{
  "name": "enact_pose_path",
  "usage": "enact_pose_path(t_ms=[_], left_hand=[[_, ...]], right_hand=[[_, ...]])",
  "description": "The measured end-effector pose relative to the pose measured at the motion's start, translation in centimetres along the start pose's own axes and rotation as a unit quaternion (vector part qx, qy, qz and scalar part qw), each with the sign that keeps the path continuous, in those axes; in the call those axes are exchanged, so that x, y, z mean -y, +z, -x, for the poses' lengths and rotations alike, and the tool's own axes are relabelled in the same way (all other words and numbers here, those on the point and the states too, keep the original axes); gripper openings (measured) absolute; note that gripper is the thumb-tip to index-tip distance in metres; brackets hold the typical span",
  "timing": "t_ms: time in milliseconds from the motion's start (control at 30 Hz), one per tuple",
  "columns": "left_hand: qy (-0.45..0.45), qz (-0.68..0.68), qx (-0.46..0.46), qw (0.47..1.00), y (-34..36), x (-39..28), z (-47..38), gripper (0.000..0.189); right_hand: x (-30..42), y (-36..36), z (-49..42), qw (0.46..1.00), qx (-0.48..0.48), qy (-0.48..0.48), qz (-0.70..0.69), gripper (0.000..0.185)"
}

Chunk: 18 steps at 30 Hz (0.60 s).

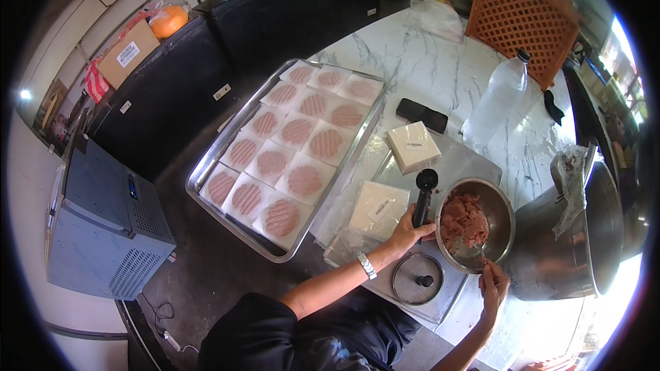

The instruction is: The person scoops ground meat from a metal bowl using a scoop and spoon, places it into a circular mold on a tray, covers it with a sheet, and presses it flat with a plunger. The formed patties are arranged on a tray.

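Observation:
My left hand (411,232) grips a black scoop (423,201), its round head pointing away from me. The thumb of that hand rests at the rim of a steel mixing bowl (504,211). Raw ground meat (464,220) sits in a lump on the bowl's left side. Pinched in my right hand (494,284) is a thin metal utensil (481,252), probably a fork, whose end reaches into the bowl by the meat. Just below the bowl, a round metal patty press (407,288) with a black knob lies on an upturned metal tray (449,303).
A large steel tray (193,178) at left bears rows of ridged raw patties (282,218) on paper squares. Two packs of paper squares (414,145), a phone (422,115) and a plastic bottle (496,98) lie beyond the bowl. A tall steel pot (559,247) stands close on its right.

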<state>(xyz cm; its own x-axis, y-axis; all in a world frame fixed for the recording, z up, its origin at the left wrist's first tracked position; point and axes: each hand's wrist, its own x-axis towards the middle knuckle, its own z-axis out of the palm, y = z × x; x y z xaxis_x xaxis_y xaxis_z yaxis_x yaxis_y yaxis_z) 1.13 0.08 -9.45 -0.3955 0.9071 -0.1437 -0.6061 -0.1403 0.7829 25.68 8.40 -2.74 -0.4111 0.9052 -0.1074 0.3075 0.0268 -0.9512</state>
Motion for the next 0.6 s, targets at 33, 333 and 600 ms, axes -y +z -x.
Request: enact_pose_path(t_ms=[33, 333, 600], left_hand=[[0.0, -0.002, 0.0, 1.0, 0.0, 0.0, 0.0, 0.045], [0.004, 0.005, -0.006, 1.0, 0.0, 0.2, 0.1, 0.045], [0.004, 0.001, -0.008, 1.0, 0.3, -0.1, 0.4, 0.044]], right_hand=[[0.0, 0.0, 0.0, 1.0, 0.0, -0.002, 0.001, 0.027], [-0.1, 0.1, 0.0, 1.0, 0.003, -0.008, -0.002, 0.026], [-1.6, -0.3, -0.3, 0.999, -0.002, -0.039, 0.021, 0.029]])
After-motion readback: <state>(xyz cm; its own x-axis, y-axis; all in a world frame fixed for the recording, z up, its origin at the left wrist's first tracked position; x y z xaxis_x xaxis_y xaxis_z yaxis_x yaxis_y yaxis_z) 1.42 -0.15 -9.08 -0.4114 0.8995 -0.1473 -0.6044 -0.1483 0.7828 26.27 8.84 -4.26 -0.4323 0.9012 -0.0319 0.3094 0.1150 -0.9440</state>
